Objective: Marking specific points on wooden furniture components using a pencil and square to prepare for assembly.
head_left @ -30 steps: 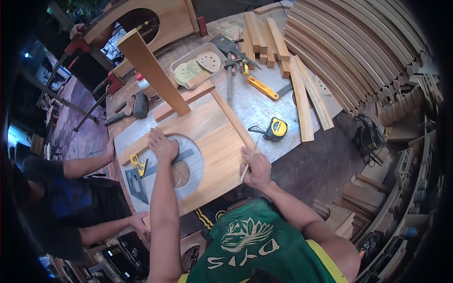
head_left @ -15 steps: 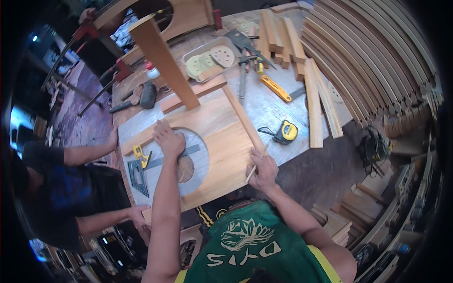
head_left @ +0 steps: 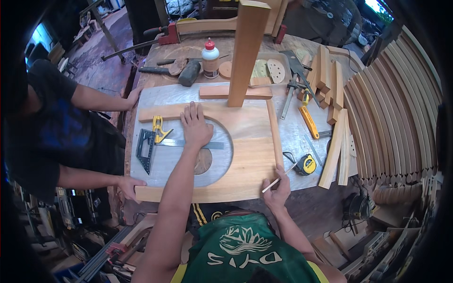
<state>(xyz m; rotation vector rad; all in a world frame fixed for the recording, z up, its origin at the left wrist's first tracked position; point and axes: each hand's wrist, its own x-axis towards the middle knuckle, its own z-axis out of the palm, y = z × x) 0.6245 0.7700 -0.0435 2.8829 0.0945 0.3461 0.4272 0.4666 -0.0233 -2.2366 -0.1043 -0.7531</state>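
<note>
My left hand (head_left: 197, 126) lies with fingers spread on the far arm of a U-shaped wooden panel (head_left: 255, 155), its palm over the cutout. My right hand (head_left: 277, 189) is at the panel's near right corner, shut on a pencil (head_left: 267, 187). A wooden strip (head_left: 274, 137) runs along the panel's right side. At the far edge an upright board (head_left: 246, 56) rises beside a reddish wood block (head_left: 212, 92). Inside the cutout lie a yellow combination square (head_left: 160, 129), its steel blade partly under my left wrist, and a dark speed square (head_left: 145, 151).
Another person's hand (head_left: 128, 187) touches the panel's near left end; their other hand (head_left: 133, 99) rests at the table edge. A tape measure (head_left: 307, 164), yellow utility knife (head_left: 309, 121), glue bottle (head_left: 210, 59), mallet (head_left: 189, 73) and wood strips (head_left: 334, 151) surround the panel. Stacked curved slats (head_left: 396, 104) stand right.
The view has swung, so the table sits straighter and more of its far side shows. My hands keep about the same places on the panel, and the pencil stays in my right hand.
</note>
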